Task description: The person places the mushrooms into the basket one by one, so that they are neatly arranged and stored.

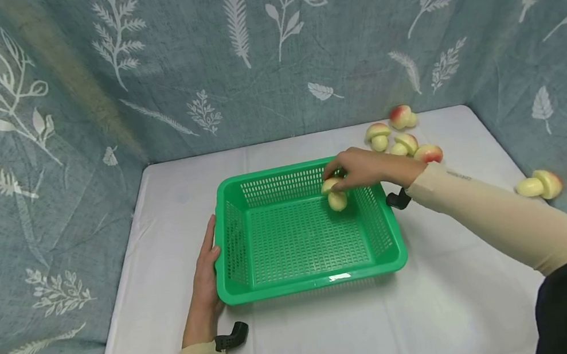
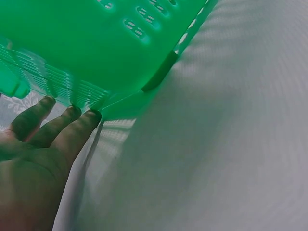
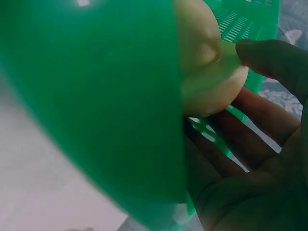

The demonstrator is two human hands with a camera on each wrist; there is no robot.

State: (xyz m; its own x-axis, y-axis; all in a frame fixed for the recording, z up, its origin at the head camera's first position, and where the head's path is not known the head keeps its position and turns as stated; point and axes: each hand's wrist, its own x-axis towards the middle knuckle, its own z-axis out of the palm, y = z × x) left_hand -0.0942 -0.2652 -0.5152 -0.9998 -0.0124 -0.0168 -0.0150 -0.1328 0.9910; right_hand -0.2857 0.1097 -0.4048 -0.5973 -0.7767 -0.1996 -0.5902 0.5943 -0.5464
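Note:
A green plastic basket (image 1: 312, 284) with perforated walls sits on the white-covered table. Over its far right corner, my right hand (image 1: 360, 167) holds a toy mushroom (image 1: 338, 200) with a pale cap and a stubby stem. In the right wrist view, thumb and fingers pinch the mushroom (image 3: 211, 94), partly hidden behind the basket wall (image 3: 96, 106). My left hand (image 1: 205, 283) lies along the basket's left side, its straight fingers (image 2: 72, 137) touching the perforated wall in the left wrist view.
Several similar toy mushrooms (image 1: 378, 136) with yellow and red caps lie behind the right forearm. Another mushroom (image 1: 539, 184) lies at the table's right edge. A grey-blue leaf-patterned curtain (image 1: 255, 105) surrounds the table (image 1: 173, 211). Black wrist devices (image 1: 231, 336) sit at both wrists.

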